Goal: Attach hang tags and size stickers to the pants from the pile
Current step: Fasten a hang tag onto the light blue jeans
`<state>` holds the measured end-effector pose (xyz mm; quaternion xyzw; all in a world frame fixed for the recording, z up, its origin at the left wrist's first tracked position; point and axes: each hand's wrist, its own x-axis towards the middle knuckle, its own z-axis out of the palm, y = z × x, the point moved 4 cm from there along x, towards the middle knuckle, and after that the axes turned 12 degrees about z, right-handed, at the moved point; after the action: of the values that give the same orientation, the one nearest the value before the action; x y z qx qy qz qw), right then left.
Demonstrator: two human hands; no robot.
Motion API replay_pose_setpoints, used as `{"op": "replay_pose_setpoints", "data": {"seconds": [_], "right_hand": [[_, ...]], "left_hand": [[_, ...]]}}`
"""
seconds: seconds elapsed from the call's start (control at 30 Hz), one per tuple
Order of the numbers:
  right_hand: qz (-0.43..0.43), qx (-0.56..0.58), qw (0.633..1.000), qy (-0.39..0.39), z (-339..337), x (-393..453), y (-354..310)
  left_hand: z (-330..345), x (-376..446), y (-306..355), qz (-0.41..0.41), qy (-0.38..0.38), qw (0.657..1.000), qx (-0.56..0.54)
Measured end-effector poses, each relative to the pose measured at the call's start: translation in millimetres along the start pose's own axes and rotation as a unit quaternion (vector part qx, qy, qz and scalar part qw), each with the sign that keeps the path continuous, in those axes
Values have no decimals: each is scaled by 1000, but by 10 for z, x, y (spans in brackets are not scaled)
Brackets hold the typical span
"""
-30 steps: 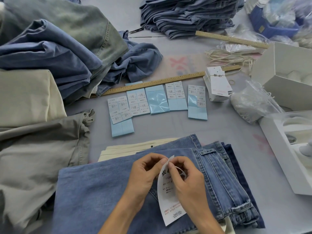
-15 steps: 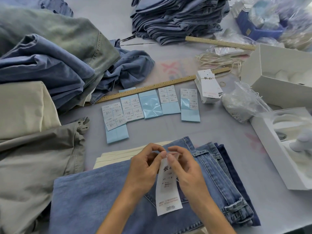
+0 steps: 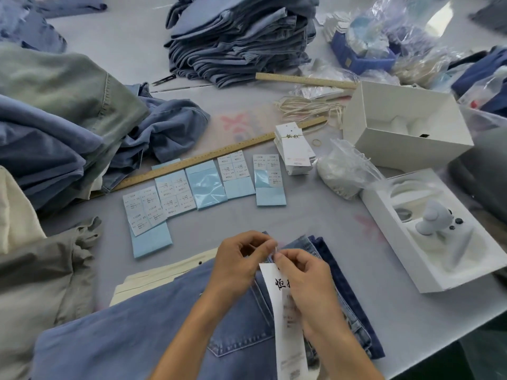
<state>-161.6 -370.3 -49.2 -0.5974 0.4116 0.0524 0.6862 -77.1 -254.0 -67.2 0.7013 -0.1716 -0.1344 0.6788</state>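
Folded blue jeans (image 3: pixel 153 333) lie in front of me on the grey table. A long white hang tag (image 3: pixel 288 333) hangs down over their waistband. My left hand (image 3: pixel 238 267) and my right hand (image 3: pixel 304 278) meet at the tag's top end, fingertips pinching it and its thin string above the waistband. Sheets of size stickers (image 3: pixel 175 196) on pale blue backing lie in a row beyond the jeans. A bundle of white hang tags (image 3: pixel 295 146) stands to the right of the stickers.
Unfolded pants (image 3: pixel 63 116) are heaped at the left; a folded denim stack (image 3: pixel 236 39) sits at the back. Two wooden rulers (image 3: pixel 208 157), a string bundle (image 3: pixel 307 108), plastic bags (image 3: pixel 343 168) and open white boxes (image 3: pixel 433 264) crowd the right. Cream trousers (image 3: pixel 153 281) lie under the jeans.
Both hands have lifted the tag's top end slightly up toward the waistband edge, and the tag now hangs longer below my right hand. The view has shifted.
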Motion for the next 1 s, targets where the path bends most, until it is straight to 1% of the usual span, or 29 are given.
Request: {"op": "replay_pose_setpoints", "data": {"seconds": [0.07, 0.1, 0.13, 0.17, 0.23, 0.27, 0.3, 0.33, 0.43, 0.53, 0.6, 0.67, 0.77, 0.83, 0.9, 1.0], "right_hand": [[-18, -56, 998, 31, -179, 128, -62], [-27, -100, 994, 45, -281, 200, -88], [-29, -145, 988, 53, -370, 273, -108], [-23, -184, 981, 57, -454, 341, -103], [-8, -248, 967, 60, -561, 453, -58], [-1, -281, 958, 60, -581, 497, -26], [6, -311, 949, 55, -587, 529, 14], [13, -334, 941, 46, -576, 554, 56], [7, -369, 928, 46, -538, 602, 96], [-26, -409, 911, 49, -447, 587, 45], [-41, -423, 904, 55, -380, 575, 10], [-53, -426, 901, 67, -340, 555, -8], [-74, -383, 917, 83, -341, 499, 6], [-76, -330, 937, 83, -339, 464, 52], [-68, -286, 952, 83, -330, 445, 113], [-66, -246, 964, 77, -317, 422, 167]], "left_hand": [[31, 72, -90, -2, 14, 998, 54], [41, 112, -132, 8, 11, 994, 110], [70, 156, -162, 26, -15, 982, 188], [134, 185, -184, 45, -63, 961, 266], [278, 200, -255, 63, -167, 902, 394], [330, 205, -293, 63, -192, 879, 431], [367, 208, -317, 64, -202, 869, 447], [385, 209, -328, 61, -201, 872, 443], [371, 197, -303, 85, -156, 909, 376], [349, 143, -249, 142, -123, 916, 354], [347, 111, -230, 149, -117, 928, 322], [322, 116, -237, 121, -108, 949, 270], [238, 172, -286, 21, -99, 983, 154], [189, 207, -319, -23, -118, 985, 123], [167, 231, -342, -40, -153, 978, 134], [176, 279, -329, -51, -190, 969, 149]]}}
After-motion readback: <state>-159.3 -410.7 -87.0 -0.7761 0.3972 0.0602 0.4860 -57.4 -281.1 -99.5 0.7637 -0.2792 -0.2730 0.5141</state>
